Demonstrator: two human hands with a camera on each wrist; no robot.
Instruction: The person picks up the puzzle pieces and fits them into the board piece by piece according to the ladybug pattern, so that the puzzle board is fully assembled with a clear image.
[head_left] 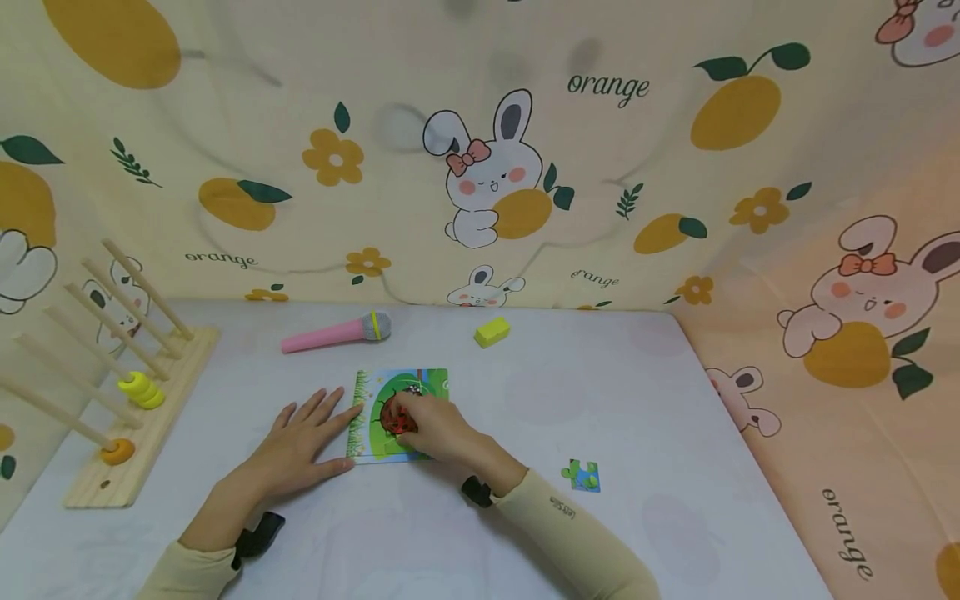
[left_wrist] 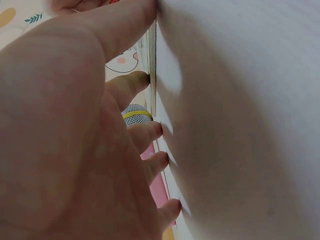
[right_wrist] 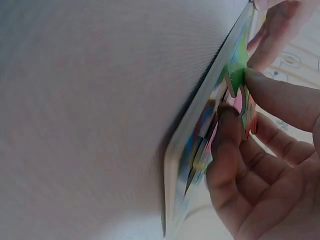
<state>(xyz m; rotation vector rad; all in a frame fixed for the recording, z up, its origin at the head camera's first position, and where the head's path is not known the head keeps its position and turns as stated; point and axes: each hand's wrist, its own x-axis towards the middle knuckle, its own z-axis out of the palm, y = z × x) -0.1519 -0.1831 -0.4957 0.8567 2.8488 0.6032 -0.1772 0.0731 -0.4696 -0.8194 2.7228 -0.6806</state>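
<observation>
A square jigsaw puzzle [head_left: 362, 446] with a red ladybug on green lies in its tray in the middle of the table. My right hand [head_left: 438, 427] is over it, pinching a green-and-red puzzle piece [right_wrist: 238, 70] between thumb and fingers. In the right wrist view that piece stands tilted up from the tray [right_wrist: 172, 162]. My left hand [head_left: 300, 446] lies spread on the table, its thumb and index fingertips at the tray's left edge. A loose blue-and-green puzzle piece [head_left: 583, 476] sits on the table to the right.
A pink toy microphone [head_left: 330, 335] lies behind the puzzle, with a yellow block [head_left: 492, 332] to its right. Along the left side stands a wooden peg rack [head_left: 161, 396] bearing yellow rings [head_left: 142, 390] and an orange ring [head_left: 117, 452]. A printed cloth hangs behind the table.
</observation>
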